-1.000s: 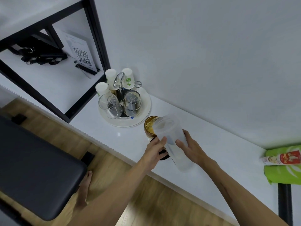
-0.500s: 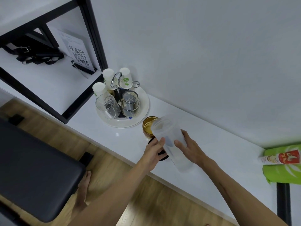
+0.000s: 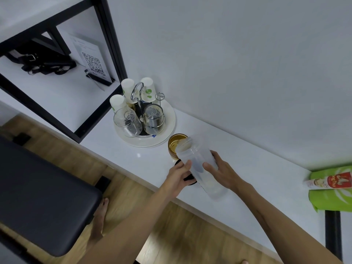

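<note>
Just the one head view here, looking down at a white counter (image 3: 247, 180) against the wall: one cloudy plastic bottle (image 3: 198, 164) is held tipped over, mouth right at the rim of one amber glass (image 3: 176, 144) with yellowish liquid in it, both near the counter's front edge. The right hand (image 3: 222, 172) is wrapped round the bottle's middle, thumb on top. The left hand (image 3: 177, 178) has its thumb against the bottle's side and its fingers curled on a black round piece (image 3: 189, 181) underneath, can't tell if that's a lid. Just behind the glass there's one white tray (image 3: 167, 138) with three paper cups (image 3: 128, 88) upside down, green sprout logos on them, plus two clear glasses (image 3: 126, 122) upside down on a wire rack. One QR code sign (image 3: 93, 63) on the shelf, small print too tiny to read. Far right, one green bag (image 3: 333, 199) with one red-labelled tube (image 3: 329, 182) on it, I can only make out "ng Tho"
</note>
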